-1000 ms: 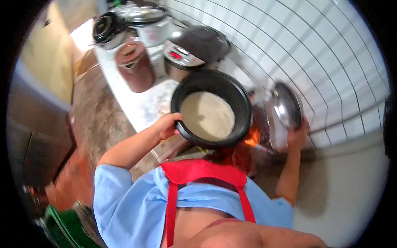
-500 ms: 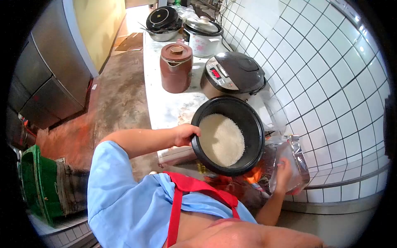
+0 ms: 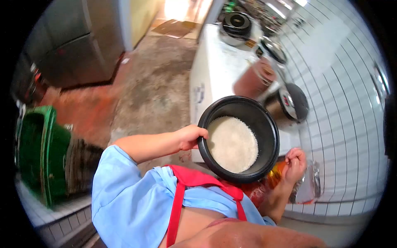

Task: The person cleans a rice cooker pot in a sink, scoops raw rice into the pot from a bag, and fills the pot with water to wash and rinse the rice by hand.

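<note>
My left hand [image 3: 193,137] grips the near-left rim of a black rice cooker inner pot [image 3: 269,142], thumb over the edge. White rice [image 3: 232,144] covers the bottom of the pot, which is tilted toward me. Right of the pot, my right hand [image 3: 294,166] is raised with its fingers curled in, apart from the rim; nothing shows in it. Just beyond that hand lies a silvery plastic bag [image 3: 308,184]. An orange and red package [image 3: 271,177] shows partly beneath the pot.
A rice cooker [image 3: 285,105] and a blurred brown jug [image 3: 254,78] stand on the white counter [image 3: 219,62]. Farther back are a black-topped pot [image 3: 236,28] and a glass lid [image 3: 273,49]. On the left are a green bin [image 3: 47,157] and metal cabinet [image 3: 78,53]; tiled wall [image 3: 343,103] on the right.
My view has turned left, so the counter now sits farther right. My right hand has left the silvery bag and come up beside the pot, its fingers curling. My left hand keeps its grip.
</note>
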Available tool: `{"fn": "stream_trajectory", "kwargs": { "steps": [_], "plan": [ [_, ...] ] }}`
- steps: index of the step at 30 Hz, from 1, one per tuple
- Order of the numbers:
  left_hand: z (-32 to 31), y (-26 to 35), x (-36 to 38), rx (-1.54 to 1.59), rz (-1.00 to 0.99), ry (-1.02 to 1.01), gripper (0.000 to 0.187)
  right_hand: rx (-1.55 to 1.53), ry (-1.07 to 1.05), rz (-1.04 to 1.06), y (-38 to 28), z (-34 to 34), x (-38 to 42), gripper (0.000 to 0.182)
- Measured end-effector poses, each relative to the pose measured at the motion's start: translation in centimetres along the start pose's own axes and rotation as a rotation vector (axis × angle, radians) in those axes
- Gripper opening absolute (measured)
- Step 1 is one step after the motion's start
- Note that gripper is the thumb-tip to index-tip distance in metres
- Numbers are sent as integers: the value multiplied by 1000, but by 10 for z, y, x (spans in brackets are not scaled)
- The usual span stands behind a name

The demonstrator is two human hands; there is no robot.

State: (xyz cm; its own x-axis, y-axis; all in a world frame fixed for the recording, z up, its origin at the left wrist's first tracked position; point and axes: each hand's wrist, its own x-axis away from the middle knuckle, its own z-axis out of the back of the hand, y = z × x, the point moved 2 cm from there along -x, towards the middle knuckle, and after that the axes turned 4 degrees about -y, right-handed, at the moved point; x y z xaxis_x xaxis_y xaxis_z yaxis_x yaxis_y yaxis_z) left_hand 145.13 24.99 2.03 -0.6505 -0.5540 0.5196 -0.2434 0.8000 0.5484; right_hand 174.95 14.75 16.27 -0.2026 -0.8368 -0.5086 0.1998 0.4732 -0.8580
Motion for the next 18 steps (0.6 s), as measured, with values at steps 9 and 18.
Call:
{"fn": "stream_trajectory", "kwargs": {
  "steps": [9, 18],
  "plan": [
    [177, 42, 127, 317, -287, 418, 9, 655, -1189, 485, 91, -338, -52, 31],
    [302, 86, 197, 504, -546, 761, 16, 419, -1258, 553, 161, -546, -116, 24]
  ]
}}
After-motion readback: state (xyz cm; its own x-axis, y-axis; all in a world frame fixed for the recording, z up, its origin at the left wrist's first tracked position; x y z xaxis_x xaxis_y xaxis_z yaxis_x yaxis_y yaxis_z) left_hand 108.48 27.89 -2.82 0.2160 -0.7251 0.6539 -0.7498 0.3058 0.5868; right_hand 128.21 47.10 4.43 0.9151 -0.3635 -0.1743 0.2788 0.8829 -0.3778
